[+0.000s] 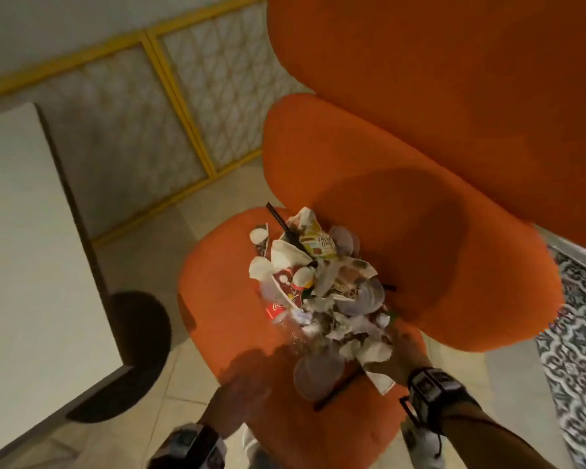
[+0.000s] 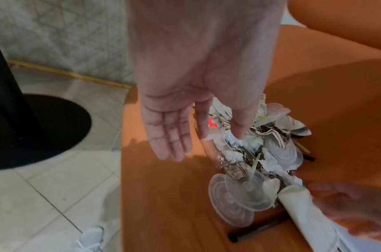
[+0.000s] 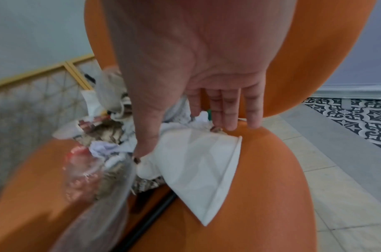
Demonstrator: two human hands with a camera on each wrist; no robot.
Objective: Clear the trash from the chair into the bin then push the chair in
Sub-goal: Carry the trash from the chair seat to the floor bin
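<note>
A heap of trash (image 1: 318,286) lies on the orange chair's seat (image 1: 230,275): crumpled napkins, torn paper cups, clear plastic lids and black straws. My left hand (image 1: 247,377) hovers over the seat just left of the heap, palm down and fingers straight (image 2: 172,136), holding nothing. My right hand (image 1: 403,353) is at the heap's near right edge. Its thumb (image 3: 144,146) rests on a flattened white paper cup (image 3: 202,167) and its straight fingers (image 3: 230,119) touch the seat behind the cup. A clear lid (image 1: 318,370) and a black straw (image 1: 339,390) lie nearest to me.
The chair's tall orange back (image 1: 437,79) rises to the right. A white table (image 1: 21,231) on a black round base (image 1: 139,336) stands to the left, with pale floor tiles between. Patterned tiles (image 1: 575,333) run along the far right.
</note>
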